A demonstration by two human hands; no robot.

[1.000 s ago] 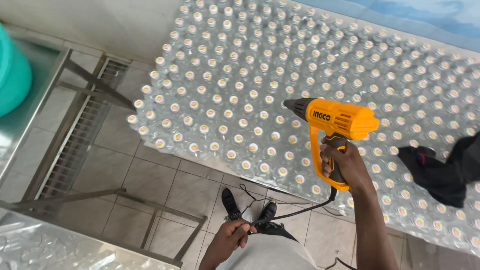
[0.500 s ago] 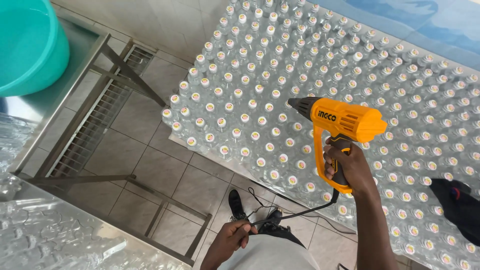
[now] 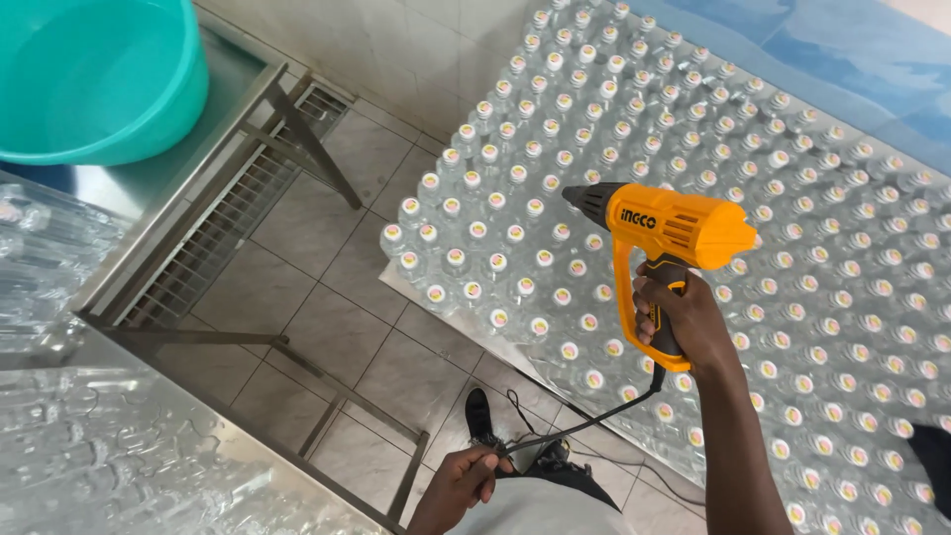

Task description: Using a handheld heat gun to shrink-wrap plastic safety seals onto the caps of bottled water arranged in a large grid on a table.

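The right hand (image 3: 684,322) is clenched on the heat gun (image 3: 664,233), nozzle held over the bottles (image 3: 515,238) beyond it. The cord (image 3: 575,428) is apparently pinched by the left hand (image 3: 461,485); it is best kept clear of the heat.

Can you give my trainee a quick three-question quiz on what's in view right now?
1. True or false: the right hand grips the handle of the orange heat gun.
2. What does the left hand hold? A) a bottle B) the black cord C) the teal basin
3. Fill in: the heat gun's nozzle points over the packed rows of clear ______.

Key:
1. True.
2. B, the cord that runs down from the heat gun's handle.
3. Bottles, which stand on the floor beside the metal table that bears the basin.
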